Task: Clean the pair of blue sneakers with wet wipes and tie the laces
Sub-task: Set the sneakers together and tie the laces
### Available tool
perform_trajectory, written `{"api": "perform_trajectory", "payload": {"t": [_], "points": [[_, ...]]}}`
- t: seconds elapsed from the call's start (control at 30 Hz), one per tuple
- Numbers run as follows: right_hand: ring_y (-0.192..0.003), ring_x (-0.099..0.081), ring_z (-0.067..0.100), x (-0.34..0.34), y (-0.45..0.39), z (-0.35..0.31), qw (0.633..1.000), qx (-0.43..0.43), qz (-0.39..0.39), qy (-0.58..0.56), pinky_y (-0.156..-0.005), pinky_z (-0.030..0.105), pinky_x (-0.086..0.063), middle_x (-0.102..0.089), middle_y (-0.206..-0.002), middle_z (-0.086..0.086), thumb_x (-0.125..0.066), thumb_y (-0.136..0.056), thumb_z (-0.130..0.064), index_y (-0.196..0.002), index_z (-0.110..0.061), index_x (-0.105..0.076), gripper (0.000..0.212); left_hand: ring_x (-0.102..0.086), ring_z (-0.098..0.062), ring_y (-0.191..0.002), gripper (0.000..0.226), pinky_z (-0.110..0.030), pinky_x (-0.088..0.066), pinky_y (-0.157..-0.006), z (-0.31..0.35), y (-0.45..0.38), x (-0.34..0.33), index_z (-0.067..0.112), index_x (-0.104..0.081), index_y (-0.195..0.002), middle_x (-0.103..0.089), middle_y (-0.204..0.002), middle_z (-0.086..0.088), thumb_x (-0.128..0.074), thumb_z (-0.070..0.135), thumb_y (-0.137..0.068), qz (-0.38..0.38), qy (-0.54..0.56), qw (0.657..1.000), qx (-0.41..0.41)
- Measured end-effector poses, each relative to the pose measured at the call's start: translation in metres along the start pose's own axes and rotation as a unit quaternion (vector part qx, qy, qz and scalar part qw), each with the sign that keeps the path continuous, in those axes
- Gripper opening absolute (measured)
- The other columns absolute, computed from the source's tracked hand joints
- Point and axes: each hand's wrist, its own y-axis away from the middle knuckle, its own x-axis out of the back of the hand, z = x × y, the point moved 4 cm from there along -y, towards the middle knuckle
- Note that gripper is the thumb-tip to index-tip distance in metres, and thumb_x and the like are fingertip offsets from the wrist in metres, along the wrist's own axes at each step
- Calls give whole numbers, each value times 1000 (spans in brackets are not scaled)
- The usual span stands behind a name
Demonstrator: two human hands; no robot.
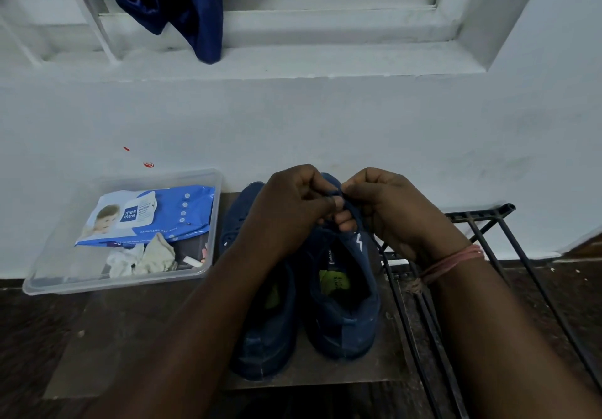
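Observation:
Two blue sneakers stand side by side on the floor, heels toward me: the left sneaker (260, 327) and the right sneaker (342, 308) with a white bolt mark on its side. My left hand (290, 203) and my right hand (391, 206) meet above the right sneaker's tongue. Both pinch its dark blue lace (338, 194) between curled fingers. The front of the right sneaker is hidden behind my hands. A blue and white pack of wet wipes (146, 213) lies in a clear plastic tray (49, 275) to the left.
Crumpled used wipes (143, 257) lie in the tray's front part. A black metal rack (482, 223) stands at the right, close to my right wrist. A white wall rises just behind the shoes, with a blue cloth (182, 4) hanging on the window grille.

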Motion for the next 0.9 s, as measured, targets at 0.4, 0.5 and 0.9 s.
{"api": "perform_trajectory", "payload": {"t": [0.4, 0.5, 0.9], "points": [[-50, -53, 26, 4, -3, -1, 985, 31, 37, 168, -46, 28, -43, -65, -63, 20, -63, -94, -2, -103, 0, -66, 10, -65, 6, -73, 3, -15, -50, -67, 6, 0, 3, 31, -72, -88, -70, -73, 17, -74, 33, -89, 62, -186, 977, -86], [-65, -56, 29, 3, -4, 1, 996, 15, 2, 93, -56, 34, -44, -64, -75, 24, -55, -90, 4, -109, -2, -59, 20, -67, 2, -66, 4, -31, -55, -69, 2, -2, 5, 29, -68, -90, -73, -71, 14, -67, 28, -94, 57, -142, 987, -37], [-87, -63, 28, -2, 2, -3, 979, 74, -146, 119, -76, 36, -52, -68, -100, 24, -55, -81, 12, -113, -6, -62, 37, -75, -27, -79, 12, -45, -62, -79, -4, -5, 11, 14, -71, -95, -77, -75, -2, -69, 26, -96, 33, 20, 997, 67]]}}
